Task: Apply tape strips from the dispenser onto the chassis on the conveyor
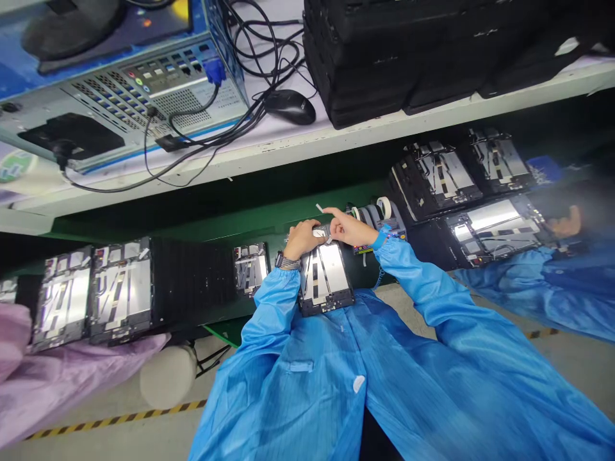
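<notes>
An opened tablet (328, 272), its silver battery area and dark ribbon cables showing, rests in front of me near the bench edge. My left hand (302, 239) is closed over its far left corner, thumb reaching towards the middle of the top end. Beside it, at the far right corner, is my right hand (350, 229), with most fingers curled in close to the tablet. A small white strip of tape (319, 208) is at the tip of my right index finger. What the curled fingertips touch is partly hidden.
Tape rolls in a grey dispenser (383, 208) stand just right. More opened tablets lie left (250, 269) and in stacks at right (444, 171). Co-workers sit either side, one in a pink sleeve (81, 368). A shelf above holds a computer (158, 96), mouse (290, 107) and black trays (384, 57).
</notes>
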`<act>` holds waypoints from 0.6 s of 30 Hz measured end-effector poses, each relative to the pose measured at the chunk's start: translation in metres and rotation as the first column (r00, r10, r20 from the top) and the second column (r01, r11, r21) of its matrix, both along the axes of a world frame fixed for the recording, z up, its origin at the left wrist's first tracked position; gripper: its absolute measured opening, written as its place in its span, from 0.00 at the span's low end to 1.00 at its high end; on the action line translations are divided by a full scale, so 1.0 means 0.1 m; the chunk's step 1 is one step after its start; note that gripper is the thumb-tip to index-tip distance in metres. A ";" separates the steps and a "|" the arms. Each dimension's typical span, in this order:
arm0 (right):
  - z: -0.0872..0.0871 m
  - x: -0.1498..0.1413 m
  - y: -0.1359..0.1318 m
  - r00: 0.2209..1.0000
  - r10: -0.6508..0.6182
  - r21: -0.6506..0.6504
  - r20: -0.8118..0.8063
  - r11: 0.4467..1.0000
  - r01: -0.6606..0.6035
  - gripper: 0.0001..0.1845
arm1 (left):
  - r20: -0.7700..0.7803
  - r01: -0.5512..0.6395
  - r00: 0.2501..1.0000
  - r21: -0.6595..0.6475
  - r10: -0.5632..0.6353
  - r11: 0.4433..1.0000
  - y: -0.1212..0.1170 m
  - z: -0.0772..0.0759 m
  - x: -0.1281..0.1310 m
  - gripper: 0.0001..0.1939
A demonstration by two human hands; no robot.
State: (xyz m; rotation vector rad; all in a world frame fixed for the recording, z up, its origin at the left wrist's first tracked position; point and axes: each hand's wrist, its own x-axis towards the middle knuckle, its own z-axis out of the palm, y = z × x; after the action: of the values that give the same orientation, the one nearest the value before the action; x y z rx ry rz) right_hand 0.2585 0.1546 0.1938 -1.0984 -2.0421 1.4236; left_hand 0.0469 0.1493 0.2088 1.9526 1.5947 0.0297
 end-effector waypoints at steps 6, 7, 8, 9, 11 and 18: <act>0.05 -0.17 -0.02 0.971 0.015 0.107 0.237 0.993 -0.042 0.47 | 0.011 0.008 1.000 0.014 -0.008 1.000 0.01 -0.02 0.00 0.27; 0.06 -0.18 -0.01 0.964 0.014 0.121 0.266 0.992 -0.047 0.47 | 0.015 0.006 1.000 0.015 -0.006 1.000 0.01 -0.02 0.00 0.26; 0.08 -0.19 -0.01 0.956 0.012 0.129 0.292 0.990 -0.052 0.47 | 0.018 0.003 1.000 0.015 -0.004 1.000 0.01 -0.02 0.00 0.26; 0.10 -0.19 -0.01 0.949 0.010 0.133 0.315 0.990 -0.055 0.47 | 0.020 0.000 1.000 0.015 -0.001 1.000 0.01 -0.03 0.00 0.26; 0.13 -0.20 -0.02 0.935 0.005 0.136 0.354 0.989 -0.057 0.47 | 0.022 -0.002 1.000 0.012 0.002 1.000 0.01 -0.03 0.00 0.26; 0.16 -0.24 -0.07 0.892 -0.031 0.153 0.450 0.987 -0.043 0.52 | 0.025 0.011 1.000 0.027 -0.012 1.000 0.01 -0.06 -0.01 0.27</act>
State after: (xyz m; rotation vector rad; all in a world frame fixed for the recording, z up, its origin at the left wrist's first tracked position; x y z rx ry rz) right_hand 0.2350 0.1479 0.2099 -1.4588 -2.4246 1.0473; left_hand 0.0455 0.1501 0.2027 1.9745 1.5744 0.0714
